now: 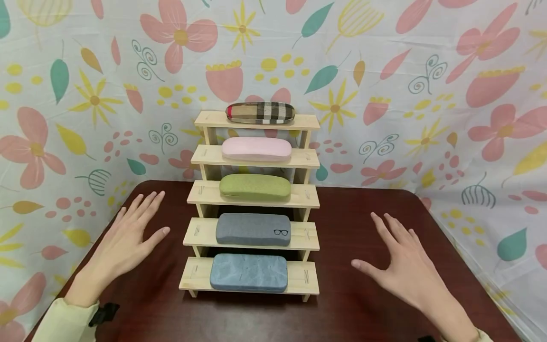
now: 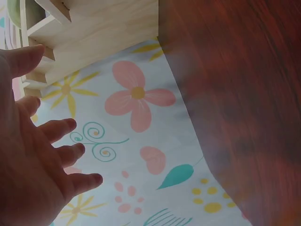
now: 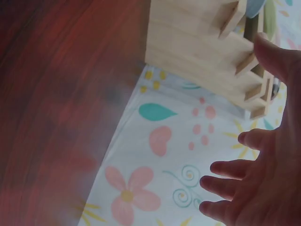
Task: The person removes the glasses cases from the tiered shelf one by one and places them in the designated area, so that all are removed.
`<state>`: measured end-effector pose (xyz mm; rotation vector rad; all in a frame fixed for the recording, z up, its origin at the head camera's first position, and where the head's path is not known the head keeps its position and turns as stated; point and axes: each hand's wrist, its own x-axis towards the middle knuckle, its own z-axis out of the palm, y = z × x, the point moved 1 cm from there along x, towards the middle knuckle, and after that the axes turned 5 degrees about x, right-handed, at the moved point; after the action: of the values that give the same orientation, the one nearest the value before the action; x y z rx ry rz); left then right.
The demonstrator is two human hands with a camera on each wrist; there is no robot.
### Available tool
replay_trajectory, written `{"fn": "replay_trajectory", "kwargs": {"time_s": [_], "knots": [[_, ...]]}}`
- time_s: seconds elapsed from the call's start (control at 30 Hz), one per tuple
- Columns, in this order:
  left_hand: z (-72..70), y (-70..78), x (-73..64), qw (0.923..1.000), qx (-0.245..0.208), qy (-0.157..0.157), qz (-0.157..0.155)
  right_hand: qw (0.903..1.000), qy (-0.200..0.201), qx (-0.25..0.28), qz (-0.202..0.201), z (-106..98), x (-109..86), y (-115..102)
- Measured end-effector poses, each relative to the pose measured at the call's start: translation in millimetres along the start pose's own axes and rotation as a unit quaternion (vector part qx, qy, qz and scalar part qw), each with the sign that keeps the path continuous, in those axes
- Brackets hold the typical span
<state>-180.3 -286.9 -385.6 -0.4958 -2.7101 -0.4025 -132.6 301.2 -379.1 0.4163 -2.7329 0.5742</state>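
A tiered wooden rack (image 1: 252, 287) stands mid-table, one glasses case on each step. From top to bottom lie a plaid case (image 1: 260, 113), a pink case (image 1: 256, 149), a green case (image 1: 255, 187), a grey case (image 1: 253, 229) with a small glasses print, and a blue case (image 1: 249, 272). My left hand (image 1: 124, 242) hovers left of the rack, fingers spread, holding nothing. On the other side my right hand (image 1: 406, 266) is likewise spread and holds nothing. Both wrist views show the rack's side panels beyond the thumbs; neither hand touches the rack.
The rack stands on a dark red-brown table (image 1: 342, 304) with rounded far corners. Behind it and along both sides hangs a white cloth (image 1: 333, 28) printed with flowers and leaves. A black strap (image 1: 104, 314) shows at the left sleeve.
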Motion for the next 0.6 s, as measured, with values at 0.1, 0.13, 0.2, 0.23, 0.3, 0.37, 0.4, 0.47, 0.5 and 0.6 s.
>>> {"fn": "replay_trajectory", "kwargs": {"time_s": [0.1,0.13,0.2,0.23,0.3,0.37,0.4,0.47,0.5,0.6], "knots": [[-0.9,2.4,0.6,0.9991,-0.042,0.001,-0.001,0.9999,-0.002,0.014,0.004,0.1,-2.9,-7.2],[-1.1,3.4,0.7,0.9985,-0.055,0.001,-0.003,0.9998,-0.004,0.02,0.006,0.1,-3.9,-9.9],[-1.5,5.1,1.4,0.9969,-0.078,0.001,-0.006,0.9995,-0.005,0.03,0.011,0.1,-6.3,-15.8],[-1.5,6.0,2.0,0.9963,-0.086,0.002,-0.009,0.9993,-0.004,0.037,0.011,0.0,-7.6,-19.0],[-1.0,7.3,3.4,0.9949,-0.1,0.004,-0.013,0.9987,0.001,0.051,0.011,-0.1,-10.2,-25.8],[-0.2,8.4,5.2,0.9938,-0.111,0.009,-0.012,0.9979,0.01,0.064,0.006,0.1,-12.7,-32.7],[0.2,9.2,6.3,0.9932,-0.116,0.011,-0.009,0.9973,0.015,0.071,0.002,0.5,-13.7,-35.9],[1.2,10.7,8.4,0.9919,-0.126,0.015,-0.001,0.9963,0.02,0.084,-0.004,1.5,-15.2,-41.8],[1.6,11.6,9.4,0.9911,-0.132,0.017,0.006,0.9957,0.021,0.089,-0.009,2.3,-15.5,-44.3],[3.2,15.0,12.1,0.9883,-0.15,0.019,0.023,0.9937,0.015,0.109,-0.021,6.1,-15.1,-49.9]]}}
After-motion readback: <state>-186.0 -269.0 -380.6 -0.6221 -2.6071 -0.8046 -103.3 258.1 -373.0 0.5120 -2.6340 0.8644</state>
